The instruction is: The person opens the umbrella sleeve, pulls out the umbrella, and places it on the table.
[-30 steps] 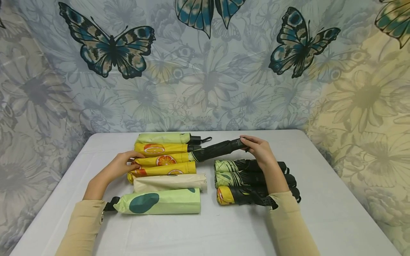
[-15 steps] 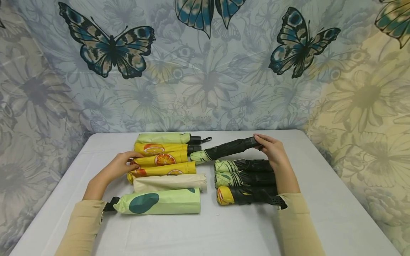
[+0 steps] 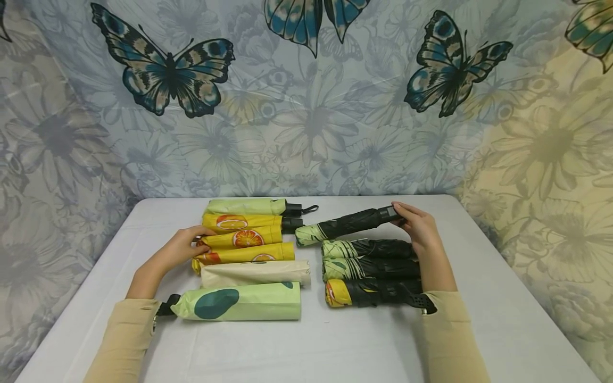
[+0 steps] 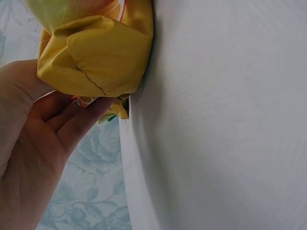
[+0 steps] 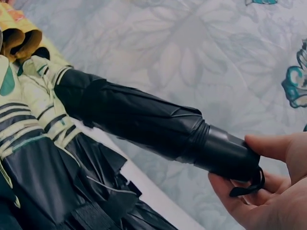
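My right hand [image 3: 419, 226] pinches the black handle [image 5: 230, 153] of a folded umbrella [image 3: 351, 223], thumb on one side and fingers on the other. The umbrella is black with a pale green end; it slants up toward the hand, its green end low beside the yellow row. On the left, my left hand [image 3: 179, 244] pinches the left end of a yellow umbrella sleeve [image 3: 261, 236] printed with orange slices. Its fingers [image 4: 79, 124] reach under crumpled yellow fabric [image 4: 100, 57] in the left wrist view. The sleeve and the umbrella are apart.
Behind lie a yellow umbrella [image 3: 261, 222] and a light green one [image 3: 246, 206], both sleeved with black handles showing. In front are another yellow sleeve [image 3: 282, 251], a cream one [image 3: 254, 274] and a green one [image 3: 268, 303]. Three bare folded umbrellas [image 3: 361, 292] lie under the right forearm.
My right hand has moved right, drawing the umbrella away from the yellow sleeve; its pale green end, earlier hidden at the sleeve's mouth, now shows. The left hand has stayed in place.
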A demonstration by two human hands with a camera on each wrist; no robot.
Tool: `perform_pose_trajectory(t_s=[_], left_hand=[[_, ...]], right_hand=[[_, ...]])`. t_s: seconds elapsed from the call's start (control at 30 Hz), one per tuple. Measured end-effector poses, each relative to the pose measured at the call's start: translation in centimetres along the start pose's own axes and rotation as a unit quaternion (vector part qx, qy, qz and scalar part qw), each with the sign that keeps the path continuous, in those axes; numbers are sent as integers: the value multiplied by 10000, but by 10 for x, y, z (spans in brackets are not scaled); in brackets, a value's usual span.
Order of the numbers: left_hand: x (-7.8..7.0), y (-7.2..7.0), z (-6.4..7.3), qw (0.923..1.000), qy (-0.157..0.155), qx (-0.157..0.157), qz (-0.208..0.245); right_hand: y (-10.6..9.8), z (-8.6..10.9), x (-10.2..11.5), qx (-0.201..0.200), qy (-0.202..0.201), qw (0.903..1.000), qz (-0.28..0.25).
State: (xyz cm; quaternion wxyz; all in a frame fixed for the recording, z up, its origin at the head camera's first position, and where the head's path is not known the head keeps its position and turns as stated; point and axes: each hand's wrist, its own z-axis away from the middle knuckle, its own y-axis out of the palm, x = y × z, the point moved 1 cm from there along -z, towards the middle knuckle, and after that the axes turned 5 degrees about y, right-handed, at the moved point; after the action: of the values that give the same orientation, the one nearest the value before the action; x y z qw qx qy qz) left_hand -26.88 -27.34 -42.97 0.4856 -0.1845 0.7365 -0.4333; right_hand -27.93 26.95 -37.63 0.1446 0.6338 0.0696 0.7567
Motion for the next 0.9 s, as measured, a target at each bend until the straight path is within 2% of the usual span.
perform_pose_trajectory(t_s=[0.17, 0.57, 0.9], left_hand=[[-2, 0, -1, 10000, -11, 16, -22], [-1, 0, 0, 10000, 13, -5, -86], [-1, 1, 0, 9999, 12, -9, -99]], right_hand=[[-10, 1, 0, -156, 12, 9999, -68], [-35, 1, 2, -152, 145, 9954, -938], [-52, -5, -4, -302, 363, 9911, -1247]])
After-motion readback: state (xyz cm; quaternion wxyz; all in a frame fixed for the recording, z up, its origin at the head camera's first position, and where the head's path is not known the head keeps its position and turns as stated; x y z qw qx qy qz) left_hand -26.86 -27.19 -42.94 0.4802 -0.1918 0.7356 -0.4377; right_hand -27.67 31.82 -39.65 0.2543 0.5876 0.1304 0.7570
